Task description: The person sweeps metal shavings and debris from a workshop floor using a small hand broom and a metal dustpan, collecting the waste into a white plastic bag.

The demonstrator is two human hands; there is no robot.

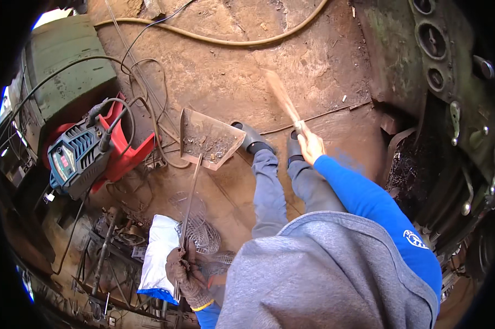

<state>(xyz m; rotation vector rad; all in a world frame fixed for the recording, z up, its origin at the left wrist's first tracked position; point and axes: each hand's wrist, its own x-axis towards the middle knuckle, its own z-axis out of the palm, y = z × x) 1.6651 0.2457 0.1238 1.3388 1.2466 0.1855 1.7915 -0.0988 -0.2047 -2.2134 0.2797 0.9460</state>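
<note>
My left hand (pixel 186 268), in a brown knitted glove, is closed round the long thin metal handle (pixel 191 197) of a dustpan (pixel 188 123). The rusty pan lies on the floor left of my feet, with dark debris (pixel 209 147) in it. My bare right hand (pixel 311 146) grips a hand broom (pixel 283 98) by its narrow end. The bristles fan out over the floor ahead of my feet and are a little blurred.
At left, a blue and grey welding machine (pixel 75 156) sits on a red stand (pixel 129 159) beside a green metal housing (pixel 72 71). A yellowish hose (pixel 225 41) crosses the far floor. Wire (pixel 203 233) and a white bag (pixel 161 241) lie near my left hand. Green machinery (pixel 392 60) stands right, with dark shavings (pixel 406 170).
</note>
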